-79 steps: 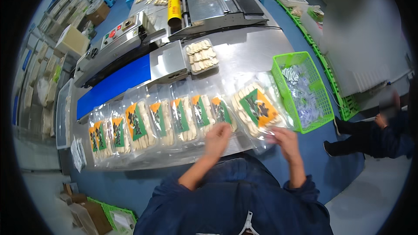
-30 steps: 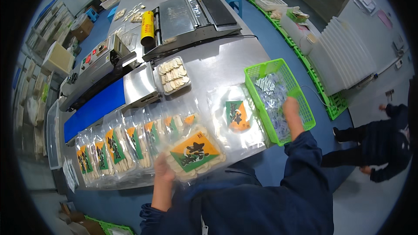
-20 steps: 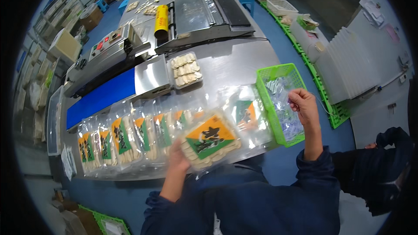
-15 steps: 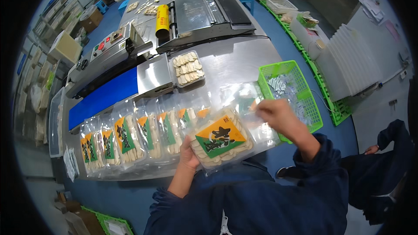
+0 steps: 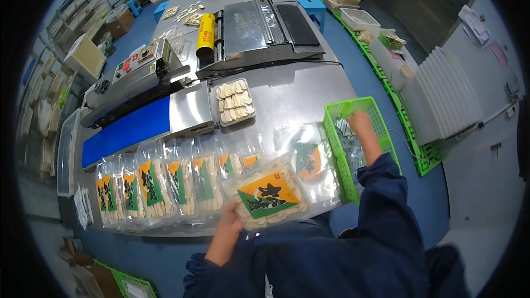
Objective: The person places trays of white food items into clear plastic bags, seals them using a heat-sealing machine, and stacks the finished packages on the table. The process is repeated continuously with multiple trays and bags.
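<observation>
My left hand (image 5: pixel 228 219) grips the lower left edge of a clear bag of pale dried slices (image 5: pixel 272 193) with an orange and green label, held tilted over the table's front edge. Over at the right, my right hand (image 5: pixel 361 123) reaches down into a bright green plastic basket (image 5: pixel 334 146), which holds small clear and silvery packets (image 5: pixel 346 131). Its fingers point into the basket and are too unclear to read. Beside the basket lies a flat stack of clear bags (image 5: pixel 310 161) with the same label.
Several filled bags (image 5: pixel 150 182) stand in a row along the table's front left. Behind them are a blue conveyor belt (image 5: pixel 127 132) on a sealing machine (image 5: pixel 138 66) and an open tray of slices (image 5: pixel 234 102). A film wrapping machine (image 5: pixel 251 30) with a yellow roll (image 5: pixel 205 36) sits farther back.
My right hand has moved from above the flat bags, right and away from me, into the green basket. My left hand and the held bag have shifted slightly left and lower in view.
</observation>
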